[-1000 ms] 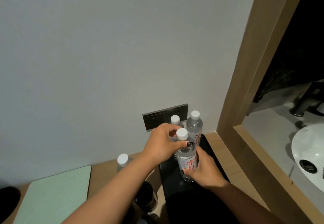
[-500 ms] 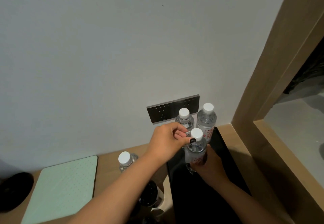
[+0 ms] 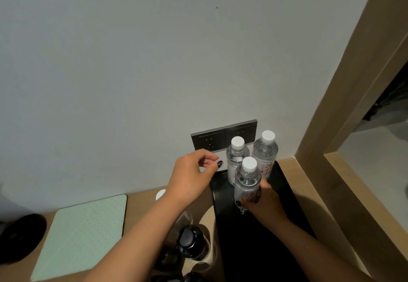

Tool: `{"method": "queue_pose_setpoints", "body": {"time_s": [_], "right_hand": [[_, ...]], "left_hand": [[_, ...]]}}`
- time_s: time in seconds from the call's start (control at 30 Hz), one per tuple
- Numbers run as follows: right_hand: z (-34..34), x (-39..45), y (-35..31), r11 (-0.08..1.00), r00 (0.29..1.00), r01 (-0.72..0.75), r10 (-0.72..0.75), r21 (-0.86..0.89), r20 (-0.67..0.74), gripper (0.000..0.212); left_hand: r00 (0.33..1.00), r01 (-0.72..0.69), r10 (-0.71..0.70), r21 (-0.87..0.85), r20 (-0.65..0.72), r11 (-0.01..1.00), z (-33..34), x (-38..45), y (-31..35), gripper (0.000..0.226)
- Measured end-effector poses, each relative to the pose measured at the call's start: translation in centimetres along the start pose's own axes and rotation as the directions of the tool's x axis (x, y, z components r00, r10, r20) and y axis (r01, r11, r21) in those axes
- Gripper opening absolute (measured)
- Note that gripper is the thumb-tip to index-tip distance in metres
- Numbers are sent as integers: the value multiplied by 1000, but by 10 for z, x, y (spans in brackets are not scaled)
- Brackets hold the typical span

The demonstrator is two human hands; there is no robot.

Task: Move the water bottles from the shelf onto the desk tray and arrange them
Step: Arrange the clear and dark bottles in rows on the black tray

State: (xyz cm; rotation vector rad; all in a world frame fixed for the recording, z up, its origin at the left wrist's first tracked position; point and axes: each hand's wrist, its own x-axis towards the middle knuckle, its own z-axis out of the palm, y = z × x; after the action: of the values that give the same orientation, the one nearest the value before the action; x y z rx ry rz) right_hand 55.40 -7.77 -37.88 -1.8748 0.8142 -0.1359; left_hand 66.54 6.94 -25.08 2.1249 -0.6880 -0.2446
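Three clear water bottles with white caps stand on the black tray by the wall. My right hand grips the front bottle round its labelled body, upright on the tray. Behind it stand the back left bottle and the back right bottle. My left hand hovers left of the bottles with fingers loosely curled and holds nothing. A fourth bottle's white cap peeks out behind my left forearm, on the desk left of the tray.
A dark wall socket panel sits just behind the bottles. A pale green pad and a black round object lie on the wooden desk at left. Dark-capped bottles stand near the tray's left edge. A wooden frame rises at right.
My left hand has let go of the front bottle's neck and drawn back to the left. My right hand still holds that bottle on the tray.
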Motion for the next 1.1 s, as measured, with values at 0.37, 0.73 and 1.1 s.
{"method": "queue_pose_setpoints", "body": {"time_s": [0.37, 0.73, 1.1], "right_hand": [[-11, -24, -42, 996, 999, -41, 40, -79, -23, 78], [-27, -86, -84, 989, 996, -30, 17, -144, -85, 85], [-19, -125, -99, 982, 968, 159, -176, -106, -176, 71]], "left_hand": [[977, 208, -211, 254, -18, 945, -49, -45, -41, 30], [967, 251, -253, 82, 18, 964, -46, -76, -64, 26], [979, 98, -118, -125, -165, 987, -90, -73, -50, 19]]}}
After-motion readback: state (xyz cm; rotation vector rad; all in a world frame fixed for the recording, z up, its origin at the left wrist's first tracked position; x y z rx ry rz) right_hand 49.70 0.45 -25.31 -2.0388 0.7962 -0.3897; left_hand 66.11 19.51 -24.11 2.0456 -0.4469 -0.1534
